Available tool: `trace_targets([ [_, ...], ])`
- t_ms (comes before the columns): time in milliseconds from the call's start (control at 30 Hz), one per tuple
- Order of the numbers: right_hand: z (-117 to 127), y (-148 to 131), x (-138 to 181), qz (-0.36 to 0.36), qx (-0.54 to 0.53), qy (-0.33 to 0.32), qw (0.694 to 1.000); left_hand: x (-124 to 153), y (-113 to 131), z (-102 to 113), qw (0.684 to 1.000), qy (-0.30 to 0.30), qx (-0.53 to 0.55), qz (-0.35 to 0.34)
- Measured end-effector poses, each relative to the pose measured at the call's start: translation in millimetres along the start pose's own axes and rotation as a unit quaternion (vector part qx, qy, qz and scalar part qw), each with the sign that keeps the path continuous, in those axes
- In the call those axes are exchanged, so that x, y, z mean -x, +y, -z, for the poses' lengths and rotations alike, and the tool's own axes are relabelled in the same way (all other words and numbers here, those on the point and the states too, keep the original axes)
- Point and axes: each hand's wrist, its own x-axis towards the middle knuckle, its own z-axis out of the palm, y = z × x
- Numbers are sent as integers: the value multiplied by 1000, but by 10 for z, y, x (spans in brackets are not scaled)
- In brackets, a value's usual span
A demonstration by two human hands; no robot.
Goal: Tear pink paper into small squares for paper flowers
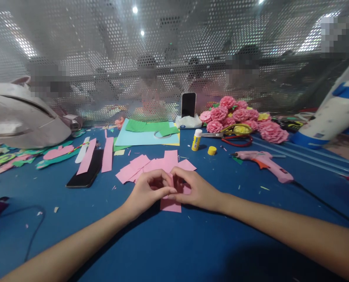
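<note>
My left hand (151, 191) and my right hand (196, 186) meet at the middle of the blue table. Their fingertips pinch a small piece of pink paper (171, 180), mostly hidden behind the fingers. Under the hands lies a pink paper rectangle (171, 206). Just beyond them spreads a loose pile of pink paper pieces (135, 167). An uncapped glue stick (196, 141) stands upright past the pile, with its yellow cap (212, 150) beside it.
To the right lie a pink glue gun (265, 161) with a cord, scissors (236, 133) and pink paper flowers (229, 113). Leftward are a dark phone (88, 174) under a pink strip, paper cutouts (58, 153) and a pale bag (24, 113). Behind, another phone (189, 104) stands upright before a perforated panel (110, 51).
</note>
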Motion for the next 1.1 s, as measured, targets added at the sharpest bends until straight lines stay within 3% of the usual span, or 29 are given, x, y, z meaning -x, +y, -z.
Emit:
trace_targets([
  [467,8,-17,10,12,34,12,999,-22,-39,19,1000,-10,22,-19],
  [633,17,-41,12,1,-15,17,1000,-23,-22,24,999,18,2,-39],
  [700,29,-7,-17,-13,-46,65,997,-22,-4,27,998,35,-8,-54],
  [800,49,115,-76,-46,-51,215,974,-18,7,32,996,55,5,-73],
  [900,65,245,-109,-74,-48,293,952,-13,-6,38,996,64,23,-61],
  [1000,75,276,-103,-71,-21,314,946,-11,-21,36,996,79,17,-47],
  [1100,72,207,-83,-61,-41,262,962,-9,-22,30,995,92,14,-46],
])
